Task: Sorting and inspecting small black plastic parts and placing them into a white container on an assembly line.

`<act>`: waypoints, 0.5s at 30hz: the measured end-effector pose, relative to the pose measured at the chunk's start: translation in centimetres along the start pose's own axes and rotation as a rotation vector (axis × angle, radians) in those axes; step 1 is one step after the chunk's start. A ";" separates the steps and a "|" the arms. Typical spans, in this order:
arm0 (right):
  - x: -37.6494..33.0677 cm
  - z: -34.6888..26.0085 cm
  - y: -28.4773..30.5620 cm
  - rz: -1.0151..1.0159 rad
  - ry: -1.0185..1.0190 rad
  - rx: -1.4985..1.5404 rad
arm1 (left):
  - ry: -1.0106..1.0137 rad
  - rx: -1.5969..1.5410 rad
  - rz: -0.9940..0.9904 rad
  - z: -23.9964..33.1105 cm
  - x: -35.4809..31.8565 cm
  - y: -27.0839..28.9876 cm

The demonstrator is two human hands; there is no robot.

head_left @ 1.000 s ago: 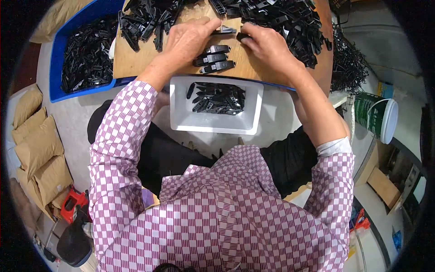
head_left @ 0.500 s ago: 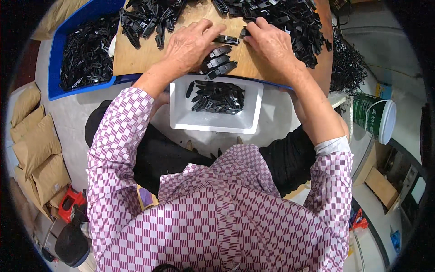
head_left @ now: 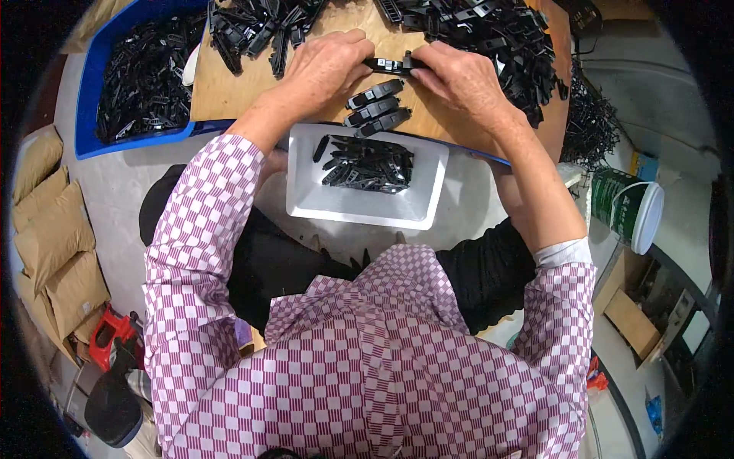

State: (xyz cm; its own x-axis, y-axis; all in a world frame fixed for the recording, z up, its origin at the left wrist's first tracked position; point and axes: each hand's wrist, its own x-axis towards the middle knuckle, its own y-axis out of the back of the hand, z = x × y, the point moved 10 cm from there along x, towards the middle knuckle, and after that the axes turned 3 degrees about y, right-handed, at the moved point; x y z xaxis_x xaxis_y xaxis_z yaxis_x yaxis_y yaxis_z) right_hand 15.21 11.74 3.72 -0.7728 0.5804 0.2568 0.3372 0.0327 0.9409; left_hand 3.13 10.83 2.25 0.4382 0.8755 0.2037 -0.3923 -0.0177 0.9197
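Observation:
Over the wooden board, a long black plastic part (head_left: 390, 66) is held level between my two hands. My left hand (head_left: 329, 67) pinches its left end with thumb and fingers. At the other end, my right hand (head_left: 461, 76) is closed on a small black piece (head_left: 409, 60) that meets the long part; my fingertips partly cover it. Just below, on the board near its front edge, several similar black parts (head_left: 375, 107) lie side by side at a slant. Whether the small piece is fixed to the long part cannot be made out.
Heaps of black parts (head_left: 489, 34) cover the back of the wooden board (head_left: 443, 122). A white tray (head_left: 352, 206) with black parts sits below its front edge. To the left stands a full blue bin (head_left: 88, 115); a green bucket (head_left: 623, 203) is at the right.
My right hand has brought the small black piece against the right end of the long part, closing the gap between them. The view has shifted slightly.

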 end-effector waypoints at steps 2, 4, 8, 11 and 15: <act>0.0 0.0 0.2 -0.015 0.016 0.010 | 0.009 -0.009 -0.011 0.0 0.0 -0.1; 0.3 -0.6 0.4 -0.036 0.051 0.030 | 0.019 -0.013 -0.017 0.0 -0.1 -0.1; 0.1 -0.6 0.4 -0.056 0.035 0.035 | 0.002 -0.031 0.003 0.3 -0.1 0.2; 0.1 -0.5 0.1 -0.047 -0.004 0.056 | -0.026 -0.049 0.014 0.6 0.2 0.1; 1.2 -1.3 -1.7 -0.032 -0.017 0.056 | -0.033 -0.071 -0.032 0.4 0.1 -0.3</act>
State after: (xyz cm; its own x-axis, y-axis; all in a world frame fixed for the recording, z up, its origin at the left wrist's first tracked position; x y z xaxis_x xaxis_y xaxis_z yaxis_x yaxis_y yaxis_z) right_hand 13.06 11.34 2.73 -0.7744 0.5923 0.2224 0.3422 0.0965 0.9347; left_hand 3.56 10.74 2.15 0.4770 0.8588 0.1870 -0.4336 0.0449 0.9000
